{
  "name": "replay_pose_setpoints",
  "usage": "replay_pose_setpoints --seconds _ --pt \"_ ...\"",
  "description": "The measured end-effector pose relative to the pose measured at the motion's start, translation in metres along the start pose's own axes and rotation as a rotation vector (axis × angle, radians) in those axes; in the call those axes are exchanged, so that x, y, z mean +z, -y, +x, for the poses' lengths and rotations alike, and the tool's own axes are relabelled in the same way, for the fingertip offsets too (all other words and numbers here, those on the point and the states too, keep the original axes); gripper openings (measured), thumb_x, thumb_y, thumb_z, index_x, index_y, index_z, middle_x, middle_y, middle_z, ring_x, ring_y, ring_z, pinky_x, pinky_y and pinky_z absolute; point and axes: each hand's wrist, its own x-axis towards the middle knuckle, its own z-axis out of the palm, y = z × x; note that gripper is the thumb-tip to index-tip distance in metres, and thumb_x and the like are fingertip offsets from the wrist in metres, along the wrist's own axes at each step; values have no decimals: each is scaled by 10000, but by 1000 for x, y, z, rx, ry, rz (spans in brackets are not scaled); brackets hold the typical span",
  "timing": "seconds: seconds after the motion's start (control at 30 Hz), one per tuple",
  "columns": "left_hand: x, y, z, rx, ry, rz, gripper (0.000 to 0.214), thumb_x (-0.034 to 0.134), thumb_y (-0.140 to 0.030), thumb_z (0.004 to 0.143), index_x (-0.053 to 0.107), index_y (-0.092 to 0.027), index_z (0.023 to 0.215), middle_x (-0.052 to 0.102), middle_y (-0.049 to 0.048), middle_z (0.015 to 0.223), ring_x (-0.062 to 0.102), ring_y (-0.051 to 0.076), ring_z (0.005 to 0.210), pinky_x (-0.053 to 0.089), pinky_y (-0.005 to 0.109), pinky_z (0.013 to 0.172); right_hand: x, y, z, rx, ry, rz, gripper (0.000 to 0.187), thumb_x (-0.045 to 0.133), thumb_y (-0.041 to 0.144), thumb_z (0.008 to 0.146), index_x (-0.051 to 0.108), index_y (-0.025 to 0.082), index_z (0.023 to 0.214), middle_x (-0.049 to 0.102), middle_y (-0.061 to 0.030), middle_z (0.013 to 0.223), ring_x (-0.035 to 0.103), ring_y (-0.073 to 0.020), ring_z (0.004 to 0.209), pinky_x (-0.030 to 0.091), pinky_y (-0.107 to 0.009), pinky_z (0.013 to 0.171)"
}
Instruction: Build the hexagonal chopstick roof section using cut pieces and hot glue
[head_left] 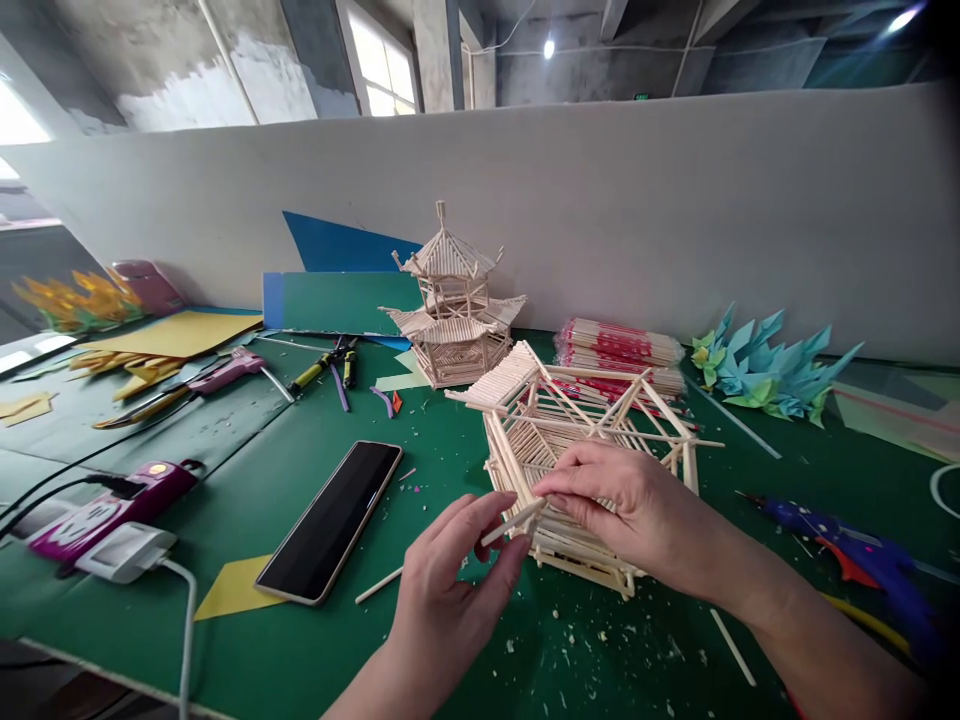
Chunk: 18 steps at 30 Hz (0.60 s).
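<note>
A short wooden stick (512, 523) is pinched between the thumb and fingers of my left hand (457, 565). At the stick's far end, the thumb and fingertips of my right hand (619, 500) are pressed together on it. Both hands are at the front left of a half-roofed model pavilion (589, 555) made of thin wooden sticks. Its left roof panel (502, 378) is covered in sticks, while other roof sides show bare frame. My right hand hides part of the interior. Behind it stands a taller tiered stick pagoda (454, 325).
A phone (334, 520) lies left on yellow paper. Further left are a power strip (112, 515), a pink glue gun (229, 372) and pliers (313, 372). A blue glue gun (840, 535) lies right, stick bundles (619, 345) and blue paper leaves (780, 365) behind. Loose sticks and scraps litter the front.
</note>
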Motion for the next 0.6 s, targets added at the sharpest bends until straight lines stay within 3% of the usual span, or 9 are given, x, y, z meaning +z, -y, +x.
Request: replay_pose_setpoints --seconds 0.17,0.37,0.6 --pt "2 -4 6 32 -24 -6 199 602 -131 784 564 -180 973 616 1 696 554 90 551 439 173 504 -1 3 1 7 10 -22 202 491 164 887 681 216 931 619 -18 827 565 -143 774 440 -271 687" --pt "1 -6 11 103 -3 -30 141 534 -94 819 571 -142 946 630 40 738 564 114 650 473 191 589 -3 4 2 -2 14 -53 207 478 155 888 673 186 830 628 -30 853 561 -146 781 436 -275 697" --pt "3 -3 11 126 6 -22 112 522 -90 825 565 -147 910 609 26 680 513 110 583 450 206 532 -2 3 2 4 18 -38 211 470 165 895 668 188 826 628 -25 848 565 -142 778 441 -270 686"
